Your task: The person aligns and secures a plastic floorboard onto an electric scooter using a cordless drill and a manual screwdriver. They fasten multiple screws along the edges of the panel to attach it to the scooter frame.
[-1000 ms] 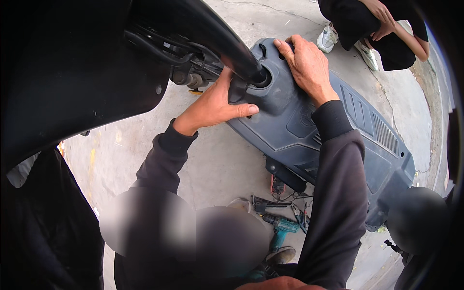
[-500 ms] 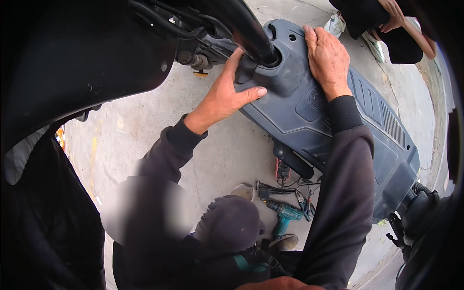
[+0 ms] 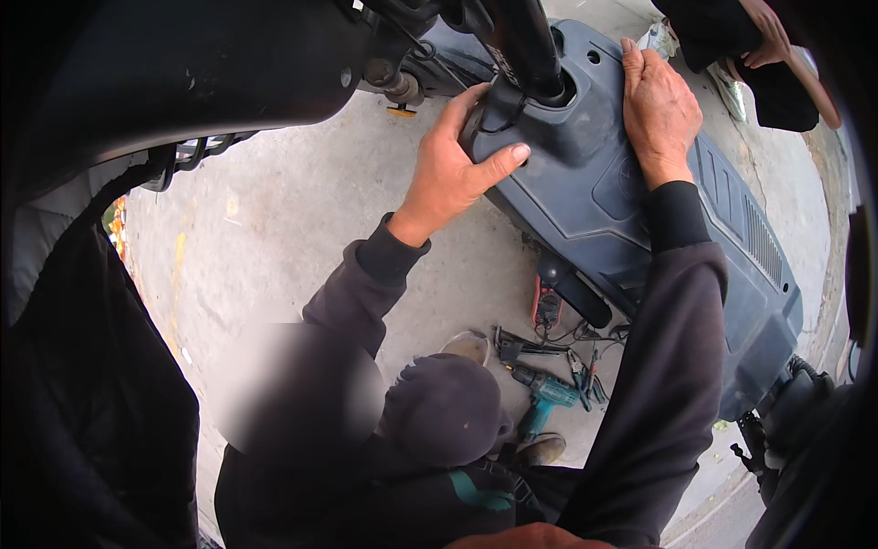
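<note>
A large dark grey plastic panel (image 3: 585, 178) with a moulded pattern and vents slants from the top centre to the lower right. A black tube (image 3: 526, 46) passes through the hole at its upper end. With my left hand (image 3: 448, 169) I grip the panel's near left edge, thumb on top and fingers round the side, partly hidden. A thin black cable or strap (image 3: 514, 121) lies beside that hand. My right hand (image 3: 660, 119) holds the panel's far edge; its fingers bend over the rim, and some fingertips are out of sight.
A teal power drill (image 3: 549, 392), pliers (image 3: 578, 368) and a red meter (image 3: 547, 306) with leads lie on the concrete. A black curved body part (image 3: 201, 82) overhangs at upper left. Another person's hand (image 3: 766, 46) shows at top right.
The panel and both hands now appear higher and further right, while the whole view has also shifted. More of the thin black cable or strap beside my left hand shows.
</note>
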The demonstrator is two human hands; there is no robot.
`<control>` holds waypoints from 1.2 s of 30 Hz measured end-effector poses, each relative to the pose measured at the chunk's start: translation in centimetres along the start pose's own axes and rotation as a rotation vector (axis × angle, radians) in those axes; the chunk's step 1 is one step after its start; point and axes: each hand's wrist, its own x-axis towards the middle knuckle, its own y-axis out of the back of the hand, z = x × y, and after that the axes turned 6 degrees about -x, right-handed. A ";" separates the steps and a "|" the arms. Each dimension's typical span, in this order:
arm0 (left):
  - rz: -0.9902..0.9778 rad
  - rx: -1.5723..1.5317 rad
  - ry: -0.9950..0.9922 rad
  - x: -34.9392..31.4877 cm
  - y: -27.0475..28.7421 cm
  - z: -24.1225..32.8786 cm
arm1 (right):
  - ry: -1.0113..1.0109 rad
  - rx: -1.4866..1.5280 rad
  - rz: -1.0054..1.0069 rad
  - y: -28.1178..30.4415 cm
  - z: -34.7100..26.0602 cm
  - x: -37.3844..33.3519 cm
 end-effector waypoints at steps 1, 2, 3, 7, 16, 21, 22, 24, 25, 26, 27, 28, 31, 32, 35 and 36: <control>-0.010 -0.052 0.033 0.3 0.4 0.0 | 0.048 -0.003 0.055 -0.6 -0.4 0.3; -0.020 -0.104 0.067 0.6 0.6 0.0 | 0.054 -0.032 0.040 -1.0 -1.1 0.9; -0.009 -0.065 0.042 0.7 0.5 -0.2 | 0.055 -0.026 0.073 -1.8 -1.2 1.3; 0.032 0.023 -0.008 0.4 -0.5 -0.2 | 0.019 0.037 0.092 -2.7 -0.7 0.9; -0.174 0.490 0.004 4.6 0.2 2.3 | -0.073 0.174 0.123 -2.1 -1.2 0.7; -0.179 0.518 -0.132 4.6 0.7 1.1 | 0.034 0.335 -0.025 -0.9 2.1 3.1; -0.183 0.519 -0.135 4.5 1.0 1.1 | 0.042 0.366 -0.044 1.3 2.2 4.1; -0.188 0.513 -0.092 4.2 1.8 1.1 | 0.116 0.200 -0.324 6.0 2.2 5.0; -0.197 0.490 -0.092 4.3 1.0 1.4 | 0.167 0.074 -0.405 8.6 3.2 5.3; -0.196 0.550 -0.146 4.6 0.7 1.2 | 0.158 0.106 -0.051 6.2 5.2 2.3; -0.206 0.532 -0.164 5.1 -0.4 1.1 | 0.135 -0.112 0.074 1.8 8.3 -1.5; -0.210 0.518 -0.160 5.0 -0.7 1.0 | 0.012 -0.082 0.016 2.0 7.2 -1.8; -0.139 0.569 -0.069 4.3 -0.6 1.8 | 0.078 0.032 0.142 1.9 6.7 -2.3; -0.120 0.616 -0.081 4.1 -0.2 1.7 | 0.059 0.046 0.180 1.7 6.0 -2.5; -0.083 0.647 -0.022 3.7 0.1 1.1 | -0.058 0.186 0.314 3.2 4.2 -5.5; -0.069 0.668 -0.050 4.0 -0.2 0.6 | -0.074 0.227 0.362 4.4 4.4 -6.8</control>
